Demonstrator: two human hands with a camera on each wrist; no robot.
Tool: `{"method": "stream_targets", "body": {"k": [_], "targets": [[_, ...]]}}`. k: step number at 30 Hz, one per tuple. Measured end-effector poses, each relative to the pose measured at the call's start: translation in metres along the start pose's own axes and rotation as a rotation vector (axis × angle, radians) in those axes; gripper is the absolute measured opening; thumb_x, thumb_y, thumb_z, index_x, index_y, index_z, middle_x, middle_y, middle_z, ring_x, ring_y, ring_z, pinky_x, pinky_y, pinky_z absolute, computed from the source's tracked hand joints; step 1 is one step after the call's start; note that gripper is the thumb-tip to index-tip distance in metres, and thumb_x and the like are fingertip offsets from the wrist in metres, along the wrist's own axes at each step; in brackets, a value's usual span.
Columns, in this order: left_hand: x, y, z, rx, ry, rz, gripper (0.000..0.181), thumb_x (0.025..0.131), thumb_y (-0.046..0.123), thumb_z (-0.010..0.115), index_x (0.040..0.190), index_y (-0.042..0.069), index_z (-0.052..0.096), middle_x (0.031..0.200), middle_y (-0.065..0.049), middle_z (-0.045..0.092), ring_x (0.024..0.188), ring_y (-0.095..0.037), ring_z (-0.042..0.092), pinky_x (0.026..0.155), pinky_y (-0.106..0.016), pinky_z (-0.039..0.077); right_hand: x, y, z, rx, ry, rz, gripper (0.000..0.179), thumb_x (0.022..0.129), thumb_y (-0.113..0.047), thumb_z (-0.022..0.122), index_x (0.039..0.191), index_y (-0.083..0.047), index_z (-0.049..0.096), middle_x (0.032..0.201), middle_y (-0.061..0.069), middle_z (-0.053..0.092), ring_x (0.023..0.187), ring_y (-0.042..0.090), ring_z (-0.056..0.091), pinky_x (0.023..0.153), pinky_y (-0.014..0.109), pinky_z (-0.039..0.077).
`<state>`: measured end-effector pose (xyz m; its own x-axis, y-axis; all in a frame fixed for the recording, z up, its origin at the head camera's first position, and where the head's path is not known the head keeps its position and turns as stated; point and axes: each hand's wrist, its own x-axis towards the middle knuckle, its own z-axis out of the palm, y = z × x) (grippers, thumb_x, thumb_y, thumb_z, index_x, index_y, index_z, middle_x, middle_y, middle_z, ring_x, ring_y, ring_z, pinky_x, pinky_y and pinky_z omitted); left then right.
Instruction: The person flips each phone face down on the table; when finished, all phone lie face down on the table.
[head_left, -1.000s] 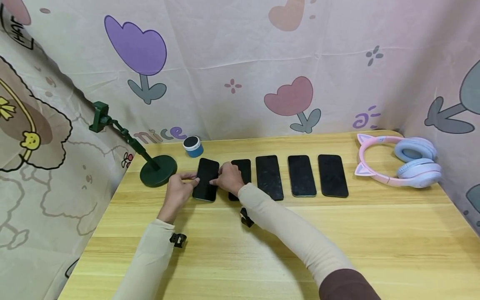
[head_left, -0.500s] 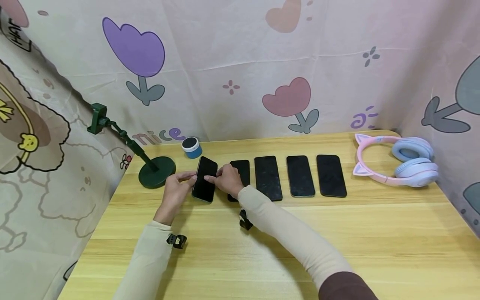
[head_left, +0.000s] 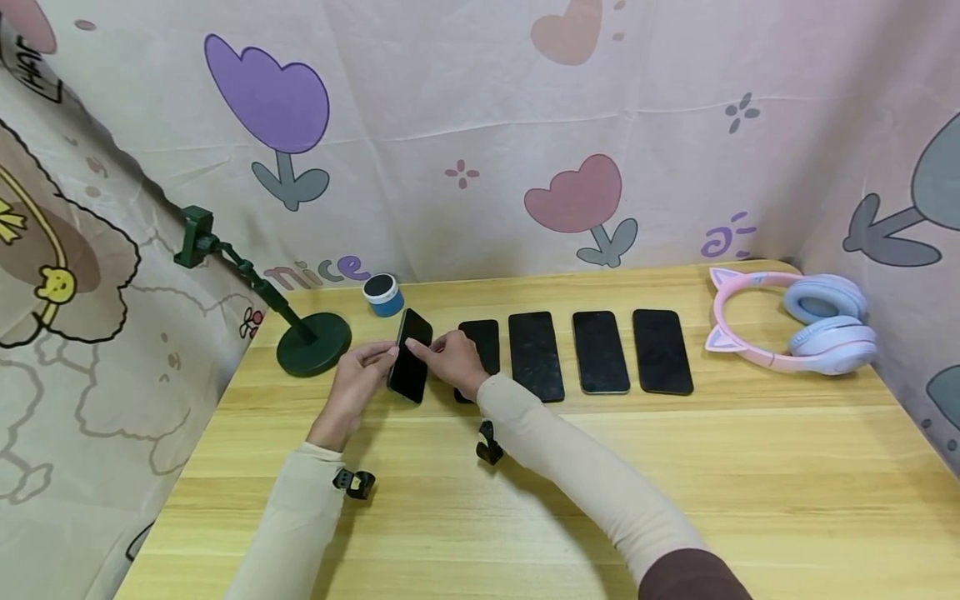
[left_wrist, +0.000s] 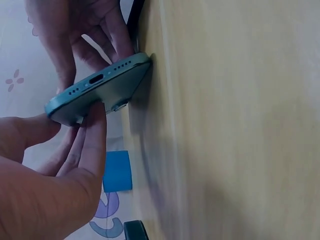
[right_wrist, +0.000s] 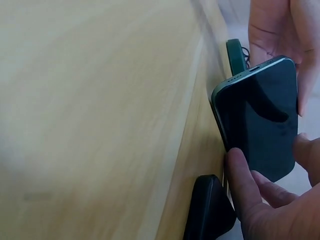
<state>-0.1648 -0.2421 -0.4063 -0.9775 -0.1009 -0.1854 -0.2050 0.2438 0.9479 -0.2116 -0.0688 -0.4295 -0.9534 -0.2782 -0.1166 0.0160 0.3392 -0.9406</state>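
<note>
A green-framed smartphone (head_left: 409, 372) with a dark screen tilts up on its long right edge at the left end of the row. My left hand (head_left: 351, 390) holds its raised left edge; in the left wrist view the fingers reach under the back and the thumb lies at the rim. From the other side my right hand (head_left: 459, 363) grips it, thumb against the screen near the raised edge, fingertips at the lower edge by the table. The charging port end (left_wrist: 96, 79) of the smartphone faces the left wrist camera. Under my right hand, a second black phone (head_left: 483, 340) is partly hidden.
Three more black phones lie to the right: one phone (head_left: 536, 357), another phone (head_left: 601, 352) and the last phone (head_left: 663, 352). Pink cat-ear headphones (head_left: 780, 360) rest at the far right. A blue jar-like cylinder (head_left: 384, 300) and a green stand (head_left: 313, 350) are at the back left.
The smartphone has gone from nearly flat to steeply tilted, its left edge rising. My right thumb has moved left and up across the screen; my left hand stays at the left edge.
</note>
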Motion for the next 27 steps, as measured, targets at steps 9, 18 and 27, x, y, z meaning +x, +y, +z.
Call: {"method": "stream_targets", "body": {"k": [9,18,27], "targets": [[-0.0004,-0.0031,0.0044,0.009,-0.077,-0.019,0.056,0.106,0.037,0.053,0.149,0.001,0.048,0.148,-0.02,0.05,0.128,-0.031,0.055,0.097,-0.03,0.051,-0.01,-0.0077,-0.0038,0.103,-0.009,0.025,0.061,0.096,-0.054,0.064,0.088,0.005,0.074,0.06,0.0,0.057,0.059,0.013,0.052,0.056,0.024,0.041],[-0.0002,-0.0026,0.0081,-0.016,-0.112,-0.041,0.06,0.106,0.04,0.054,0.152,0.004,0.044,0.152,-0.02,0.045,0.134,-0.035,0.051,0.107,-0.045,0.045,-0.0095,-0.005,-0.0012,0.187,-0.035,0.08,0.063,0.094,-0.057,0.066,0.12,0.0,0.072,0.107,0.011,0.072,0.09,0.023,0.071,0.077,0.031,0.058],[-0.0002,-0.0033,0.0099,-0.048,-0.147,-0.045,0.058,0.107,0.038,0.051,0.154,0.005,0.042,0.153,-0.02,0.044,0.135,-0.033,0.05,0.108,-0.046,0.043,-0.0082,-0.003,-0.0011,0.235,-0.028,0.089,0.058,0.096,-0.048,0.068,0.123,0.003,0.069,0.108,0.011,0.071,0.094,0.024,0.072,0.082,0.034,0.059]]}}
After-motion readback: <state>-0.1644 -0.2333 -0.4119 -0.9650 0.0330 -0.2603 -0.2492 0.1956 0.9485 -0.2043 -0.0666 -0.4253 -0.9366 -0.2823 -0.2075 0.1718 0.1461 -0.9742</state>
